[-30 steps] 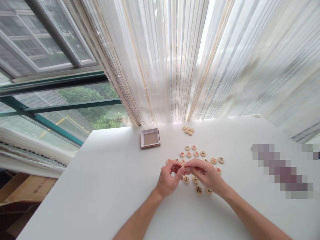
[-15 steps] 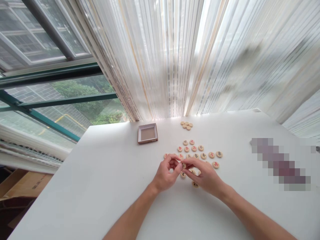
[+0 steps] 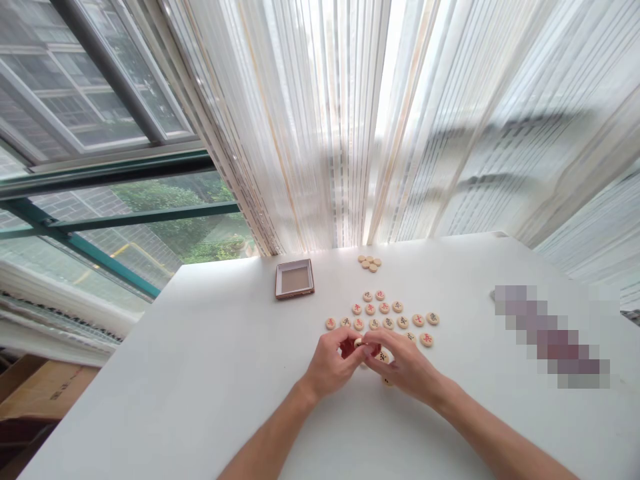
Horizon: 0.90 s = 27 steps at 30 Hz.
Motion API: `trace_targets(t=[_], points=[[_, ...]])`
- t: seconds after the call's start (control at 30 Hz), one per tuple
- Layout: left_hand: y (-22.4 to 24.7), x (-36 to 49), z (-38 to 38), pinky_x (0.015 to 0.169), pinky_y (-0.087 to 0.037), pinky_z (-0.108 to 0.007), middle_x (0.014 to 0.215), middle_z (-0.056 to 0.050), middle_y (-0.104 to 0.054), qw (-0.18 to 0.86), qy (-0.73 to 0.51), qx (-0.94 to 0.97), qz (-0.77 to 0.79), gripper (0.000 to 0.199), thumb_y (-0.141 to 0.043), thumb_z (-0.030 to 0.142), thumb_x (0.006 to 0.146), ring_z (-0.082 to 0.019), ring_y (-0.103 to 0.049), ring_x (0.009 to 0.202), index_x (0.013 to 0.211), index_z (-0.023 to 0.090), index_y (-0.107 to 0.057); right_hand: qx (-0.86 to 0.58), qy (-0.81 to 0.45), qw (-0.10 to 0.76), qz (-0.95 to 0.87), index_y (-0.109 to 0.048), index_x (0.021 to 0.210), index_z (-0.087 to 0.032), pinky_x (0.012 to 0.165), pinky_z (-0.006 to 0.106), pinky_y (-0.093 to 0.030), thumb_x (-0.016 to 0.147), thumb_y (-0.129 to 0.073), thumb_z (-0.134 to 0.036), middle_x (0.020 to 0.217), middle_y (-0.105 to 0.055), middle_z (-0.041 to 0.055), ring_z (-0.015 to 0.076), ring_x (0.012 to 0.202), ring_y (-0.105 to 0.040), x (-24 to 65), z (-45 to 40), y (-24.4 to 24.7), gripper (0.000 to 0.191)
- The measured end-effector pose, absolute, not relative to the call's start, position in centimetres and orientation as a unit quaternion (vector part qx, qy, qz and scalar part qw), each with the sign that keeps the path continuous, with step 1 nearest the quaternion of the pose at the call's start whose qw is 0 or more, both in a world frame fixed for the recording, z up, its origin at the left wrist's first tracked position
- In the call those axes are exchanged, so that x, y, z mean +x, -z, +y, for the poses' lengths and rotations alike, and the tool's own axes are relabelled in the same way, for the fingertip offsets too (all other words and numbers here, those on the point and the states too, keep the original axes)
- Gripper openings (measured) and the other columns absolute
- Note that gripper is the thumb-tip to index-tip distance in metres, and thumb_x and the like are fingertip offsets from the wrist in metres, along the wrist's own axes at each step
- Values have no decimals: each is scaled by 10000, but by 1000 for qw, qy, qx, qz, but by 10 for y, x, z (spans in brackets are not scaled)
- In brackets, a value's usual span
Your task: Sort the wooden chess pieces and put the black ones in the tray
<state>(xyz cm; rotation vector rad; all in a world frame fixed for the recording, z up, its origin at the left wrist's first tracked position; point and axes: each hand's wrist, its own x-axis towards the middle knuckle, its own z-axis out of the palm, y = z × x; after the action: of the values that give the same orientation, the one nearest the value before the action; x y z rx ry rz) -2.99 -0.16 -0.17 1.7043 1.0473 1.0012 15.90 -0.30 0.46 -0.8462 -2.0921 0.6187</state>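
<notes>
Round wooden pieces with red or black characters lie in rows on the white table, among them a red-marked piece (image 3: 426, 339) at the right and another (image 3: 331, 323) at the left. My left hand (image 3: 333, 360) pinches a small round piece (image 3: 358, 343) between thumb and fingers. My right hand (image 3: 400, 360) meets it from the right, its fingertips closed on the same piece. Both hands are just above the nearest pieces and partly hide them. One black-marked piece (image 3: 383, 357) shows beside my right fingers.
Several blank-faced pieces (image 3: 369, 263) lie in a cluster near the back edge of the table (image 3: 200, 347). An open shallow box (image 3: 295, 293) stands to their left. A blurred-out long object (image 3: 555, 337) lies at the right. Curtains hang behind the table.
The whole view has shifted, with the table lower in the picture. Between my fingers the held piece has turned, so its character shows less. Both hands remain together over the rows.
</notes>
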Motion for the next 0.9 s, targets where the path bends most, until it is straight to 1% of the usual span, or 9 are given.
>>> trace_targets(t=[0.1,0.2,0.33,0.4,0.47,0.53,0.63,0.73,0.9], points=[[2,-30,-1,645,-429,-237,760,-27,-636,414,-407,702,412,262,-595,394,932,-124,-522,661,853,163,-689,-335,-236,381,-829,-589,1070,-233,599,234,-504,941,-552,-199,794,-638,24,141,692,-595,159,-2,-5,138],[1,-30,-2,662,-429,-252,730,-23,-608,411,-404,706,411,314,-513,400,977,-130,-522,658,878,163,-695,-344,-236,377,-827,-580,1163,-245,671,262,-520,945,-567,-211,817,-647,19,139,704,-604,159,-1,-2,221],[0,-32,-1,654,-439,-257,702,-8,-552,444,-403,678,424,373,-406,410,1018,-130,-507,636,1104,165,-673,-346,-237,378,-826,-532,1298,-276,717,280,-524,959,-562,-223,886,-670,23,140,735,-621,161,-1,2,344],[-1,-34,2,663,-454,-255,724,-6,-546,470,-415,647,435,388,-408,427,1015,-127,-511,649,1200,165,-626,-346,-226,385,-825,-529,1312,-288,719,285,-523,961,-562,-229,880,-670,19,144,740,-627,162,-1,3,357],[-1,-38,6,659,-466,-247,758,-6,-549,492,-432,614,441,395,-433,444,1004,-120,-515,655,1248,168,-576,-348,-216,389,-825,-541,1298,-288,719,285,-521,963,-560,-232,858,-668,14,147,743,-634,163,-1,3,341],[-1,-42,10,638,-465,-234,778,-2,-557,502,-451,593,439,381,-463,447,992,-110,-512,647,1252,178,-531,-351,-212,387,-826,-558,1274,-277,720,280,-519,966,-554,-233,847,-669,13,146,742,-638,164,-1,3,311],[-2,-47,13,625,-458,-221,787,1,-574,488,-475,586,439,318,-507,435,975,-104,-516,648,1180,192,-493,-352,-213,386,-826,-584,1237,-259,713,272,-523,971,-543,-240,860,-679,26,146,744,-642,164,0,2,270],[-2,-50,14,627,-462,-221,808,-10,-581,474,-476,597,439,290,-538,428,959,-113,-540,684,1116,187,-497,-350,-218,388,-824,-602,1220,-250,706,269,-529,977,-532,-257,877,-686,40,150,754,-646,164,0,0,252],[-1,-51,14,645,-490,-239,838,-23,-595,468,-460,615,438,317,-528,412,965,-110,-554,678,1162,164,-533,-380,-243,398,-799,-618,1201,-245,651,262,-537,978,-516,-276,857,-665,42,156,736,-636,164,2,-6,247]])
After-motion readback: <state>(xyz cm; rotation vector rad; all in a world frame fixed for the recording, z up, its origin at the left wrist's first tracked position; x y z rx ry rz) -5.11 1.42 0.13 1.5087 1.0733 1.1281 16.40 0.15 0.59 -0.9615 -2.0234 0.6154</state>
